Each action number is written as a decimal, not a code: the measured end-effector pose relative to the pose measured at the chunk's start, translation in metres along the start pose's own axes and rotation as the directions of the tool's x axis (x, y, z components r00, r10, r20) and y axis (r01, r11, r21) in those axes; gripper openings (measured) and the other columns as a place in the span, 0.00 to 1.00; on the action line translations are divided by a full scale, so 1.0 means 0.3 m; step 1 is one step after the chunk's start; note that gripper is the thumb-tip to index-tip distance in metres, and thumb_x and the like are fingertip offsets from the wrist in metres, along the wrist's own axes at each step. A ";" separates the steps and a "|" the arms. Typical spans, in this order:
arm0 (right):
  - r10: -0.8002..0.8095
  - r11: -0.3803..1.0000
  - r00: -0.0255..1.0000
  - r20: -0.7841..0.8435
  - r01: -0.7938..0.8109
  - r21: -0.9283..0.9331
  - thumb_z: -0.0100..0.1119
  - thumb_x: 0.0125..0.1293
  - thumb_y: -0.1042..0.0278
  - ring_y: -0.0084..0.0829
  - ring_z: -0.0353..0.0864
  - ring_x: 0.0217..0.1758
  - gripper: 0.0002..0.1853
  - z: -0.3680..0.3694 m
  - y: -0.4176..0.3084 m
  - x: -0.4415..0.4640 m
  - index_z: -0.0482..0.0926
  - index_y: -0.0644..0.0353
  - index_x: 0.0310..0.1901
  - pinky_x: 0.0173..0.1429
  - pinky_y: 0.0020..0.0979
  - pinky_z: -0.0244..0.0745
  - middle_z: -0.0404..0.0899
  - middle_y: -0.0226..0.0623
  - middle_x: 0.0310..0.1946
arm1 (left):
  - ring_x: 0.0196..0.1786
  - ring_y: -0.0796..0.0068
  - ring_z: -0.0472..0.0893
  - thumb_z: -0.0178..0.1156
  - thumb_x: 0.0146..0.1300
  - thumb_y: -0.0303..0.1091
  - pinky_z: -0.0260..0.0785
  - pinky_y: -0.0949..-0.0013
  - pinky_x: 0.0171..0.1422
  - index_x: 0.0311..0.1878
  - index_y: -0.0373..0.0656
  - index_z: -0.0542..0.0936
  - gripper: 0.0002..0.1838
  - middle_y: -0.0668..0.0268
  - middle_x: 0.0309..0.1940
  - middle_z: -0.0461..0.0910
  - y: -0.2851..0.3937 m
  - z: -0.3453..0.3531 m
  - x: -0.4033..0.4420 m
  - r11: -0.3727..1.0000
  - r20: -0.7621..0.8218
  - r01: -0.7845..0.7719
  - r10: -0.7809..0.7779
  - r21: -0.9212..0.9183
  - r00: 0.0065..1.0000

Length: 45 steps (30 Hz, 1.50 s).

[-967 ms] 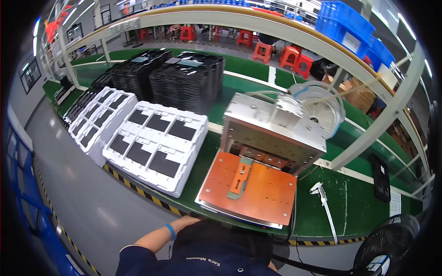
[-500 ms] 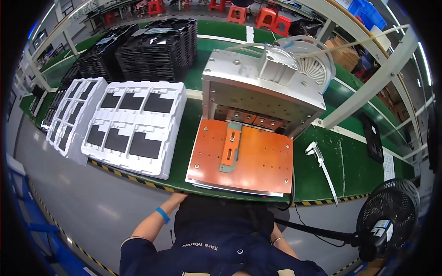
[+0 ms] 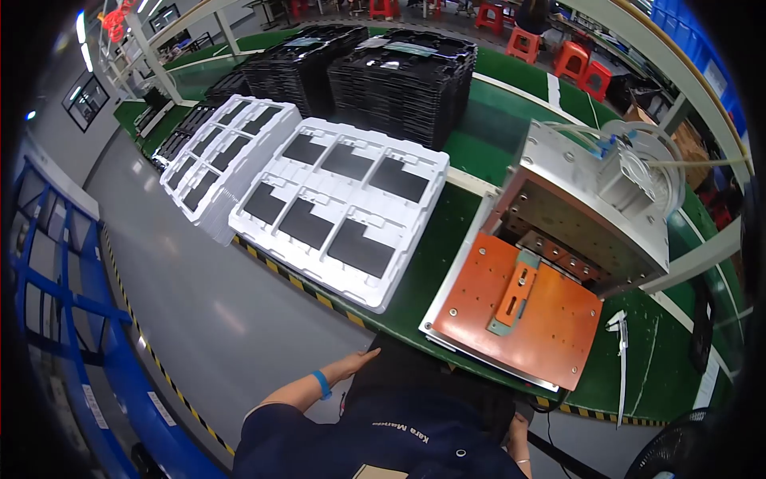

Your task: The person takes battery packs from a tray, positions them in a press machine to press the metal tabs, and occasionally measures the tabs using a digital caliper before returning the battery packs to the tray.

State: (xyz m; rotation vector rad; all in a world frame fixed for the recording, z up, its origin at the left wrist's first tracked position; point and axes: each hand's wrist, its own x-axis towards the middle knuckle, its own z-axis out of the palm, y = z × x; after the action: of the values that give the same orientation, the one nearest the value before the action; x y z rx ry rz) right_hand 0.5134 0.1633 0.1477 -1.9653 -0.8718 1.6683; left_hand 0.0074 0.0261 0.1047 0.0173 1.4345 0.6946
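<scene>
White tray (image 3: 416,219) with dark pieces on bench (image 3: 445,231), ahead of left hand (image 3: 359,364), itself at the dark trousers (image 3: 399,371) (no object visible, opening unclear); orange-plated press (image 3: 590,199) ahead of right hand (image 3: 519,433), partly hidden, opening and hold indeterminable; caliper (image 3: 622,359) ahead-right of it.

White molded tray (image 3: 412,249), lying flat on the green surface (image 3: 449,231), with one dark, notched piece (image 3: 359,250) in each of six compartments. Orange plate (image 3: 558,319), level before the metal press (image 3: 558,168), bearing a slotted orange bar (image 3: 515,297) set crosswise.
</scene>
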 end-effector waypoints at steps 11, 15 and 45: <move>-0.133 0.520 0.799 0.586 0.560 -0.645 0.70 0.56 0.71 0.36 0.80 0.31 0.09 0.211 -1.044 -0.860 0.82 0.68 0.27 0.39 0.30 0.72 0.80 0.46 0.27 | 0.26 0.61 0.82 0.71 0.55 0.37 0.74 0.64 0.31 0.28 0.45 0.85 0.08 0.62 0.23 0.82 0.611 0.018 -0.841 0.006 0.303 -0.700 0.899 0.714 0.317; -0.704 0.070 0.295 0.647 0.934 -0.349 0.78 0.44 0.55 0.25 0.76 0.23 0.15 0.309 -1.222 -0.875 0.84 0.57 0.23 0.32 0.28 0.64 0.81 0.27 0.20 | 0.16 0.66 0.70 0.76 0.50 0.36 0.63 0.67 0.22 0.16 0.43 0.73 0.19 0.64 0.13 0.70 0.885 -0.054 -1.056 -0.395 0.367 -0.476 0.917 0.786 -0.155; -0.782 -0.203 0.060 0.621 0.917 -0.344 0.68 0.56 0.73 0.53 0.83 0.41 0.17 1.348 -1.529 -0.564 0.74 0.58 0.47 0.46 0.47 0.76 0.82 0.51 0.39 | 0.35 0.63 0.74 0.63 0.64 0.39 0.65 0.57 0.51 0.21 0.42 0.82 0.16 0.66 0.19 0.78 1.544 -0.351 -0.676 -0.398 0.409 0.130 0.777 0.908 -0.479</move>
State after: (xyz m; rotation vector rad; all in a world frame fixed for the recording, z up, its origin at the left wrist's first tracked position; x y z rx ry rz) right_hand 0.0153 0.3420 0.4980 -0.6877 -2.5069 0.4906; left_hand -0.2805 0.2678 0.4591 2.6157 2.6869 1.1571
